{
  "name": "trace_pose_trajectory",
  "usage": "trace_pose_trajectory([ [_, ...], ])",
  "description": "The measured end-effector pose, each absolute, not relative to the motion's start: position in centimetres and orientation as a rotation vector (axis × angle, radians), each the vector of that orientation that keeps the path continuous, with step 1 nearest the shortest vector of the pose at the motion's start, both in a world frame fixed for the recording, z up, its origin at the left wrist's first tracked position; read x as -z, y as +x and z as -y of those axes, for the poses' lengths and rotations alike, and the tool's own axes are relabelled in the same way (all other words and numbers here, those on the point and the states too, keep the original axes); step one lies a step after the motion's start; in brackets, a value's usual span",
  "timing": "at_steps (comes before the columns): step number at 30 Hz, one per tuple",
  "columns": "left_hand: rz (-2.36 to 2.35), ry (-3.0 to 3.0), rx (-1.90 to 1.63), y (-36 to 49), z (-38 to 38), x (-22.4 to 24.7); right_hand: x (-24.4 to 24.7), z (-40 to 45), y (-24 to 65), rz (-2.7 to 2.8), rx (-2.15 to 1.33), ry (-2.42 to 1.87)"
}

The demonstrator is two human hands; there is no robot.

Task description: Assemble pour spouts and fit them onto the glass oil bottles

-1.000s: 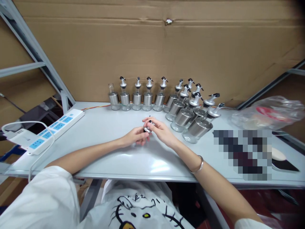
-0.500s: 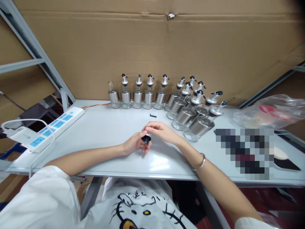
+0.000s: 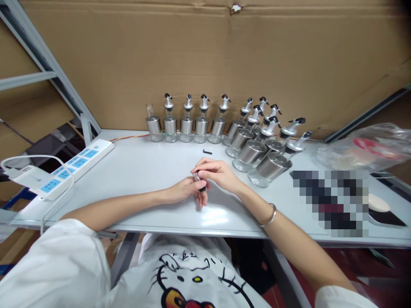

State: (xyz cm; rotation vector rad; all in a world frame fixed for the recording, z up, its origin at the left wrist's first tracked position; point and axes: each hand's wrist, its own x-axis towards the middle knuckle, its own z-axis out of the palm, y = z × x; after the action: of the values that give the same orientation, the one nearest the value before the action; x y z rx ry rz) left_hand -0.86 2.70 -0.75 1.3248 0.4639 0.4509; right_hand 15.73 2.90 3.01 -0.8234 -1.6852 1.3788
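Above the middle of the table, my left hand (image 3: 186, 189) is closed around a bottle pourer spout (image 3: 197, 176), silver with a black stopper end that shows below the thumb. My right hand (image 3: 221, 174) bends over its upper end, fingers closed at the black tip; the fingers partly cover it. Just beyond my hands lies a small black lever-shaped piece (image 3: 207, 152). At the back left of the row, a glass bottle with a steel sleeve (image 3: 154, 125) has a bare neck. Several similar bottles (image 3: 201, 126) beside it carry silver spouts with black tips.
A white power strip (image 3: 80, 164) with a plugged-in cable lies at the left. Tilted-looking bottles (image 3: 271, 167) crowd the right back. Farther right are a clear plastic bag (image 3: 369, 147) and a pale oval object (image 3: 379, 203). Cardboard (image 3: 128, 55) stands behind the table.
The spout has turned in my left hand, so its silver body and black tip now show. My right fingers have shifted onto its tip. The camera view has tilted slightly down.
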Motion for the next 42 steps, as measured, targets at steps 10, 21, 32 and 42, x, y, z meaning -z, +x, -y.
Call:
trace_pose_trajectory([
  [10,-0.311,1.214,-0.357,-1.5,-3.5,0.4,-3.1,-2.5,15.2,1.795,-1.139,-0.832],
  [21,-0.407,1.499,-0.304,-1.6,-3.1,-0.2,-4.0,-2.0,15.8,2.352,-0.537,-0.892],
  [32,-0.438,1.479,-0.286,-1.4,-3.0,-0.4,-4.4,-2.0,15.9,2.381,-0.596,-0.999],
  [42,-0.438,1.48,-0.251,-1.5,-2.9,-0.4,-3.9,-2.1,16.0,2.453,-0.402,-1.044],
])
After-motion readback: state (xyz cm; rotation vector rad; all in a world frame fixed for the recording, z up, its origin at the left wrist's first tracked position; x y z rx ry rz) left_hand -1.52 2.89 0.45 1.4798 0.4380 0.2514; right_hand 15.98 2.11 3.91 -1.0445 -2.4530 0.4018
